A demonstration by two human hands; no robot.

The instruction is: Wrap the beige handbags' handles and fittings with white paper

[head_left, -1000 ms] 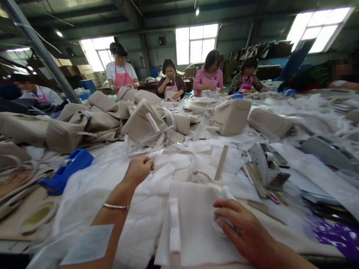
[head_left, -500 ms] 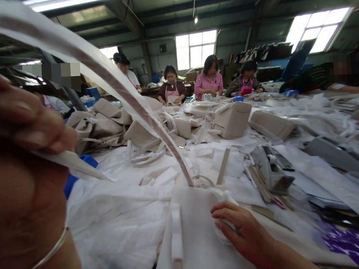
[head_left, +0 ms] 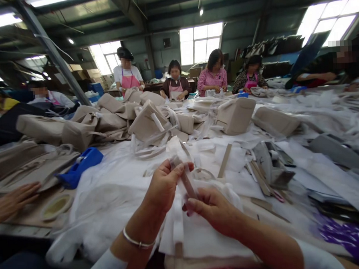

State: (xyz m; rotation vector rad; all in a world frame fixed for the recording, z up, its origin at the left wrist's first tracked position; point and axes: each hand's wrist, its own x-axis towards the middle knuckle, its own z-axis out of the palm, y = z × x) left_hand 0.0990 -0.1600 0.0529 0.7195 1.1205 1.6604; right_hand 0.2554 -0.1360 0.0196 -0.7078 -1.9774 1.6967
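My left hand (head_left: 164,183), with a bangle on its wrist, pinches a beige strap (head_left: 187,183) wrapped in thin translucent white film. Lower down the same strap, my right hand (head_left: 205,205) grips it between thumb and fingers. Above my hands the wrapped strap loops up and folds over. Beneath them lies a flat piece covered in white sheet (head_left: 209,241), with a narrow white-wrapped strip (head_left: 177,223) along its left side.
Beige bags (head_left: 237,115) are heaped across the table. A blue tape dispenser (head_left: 80,167) and a tape roll (head_left: 56,207) lie left, near another person's hand (head_left: 17,199). A grey dispenser (head_left: 271,165) stands right. Several people work beyond.
My left hand has come down from the upper left to the middle, and the long stretched strap is now looped. My right hand has left the white sheet and holds the strap.
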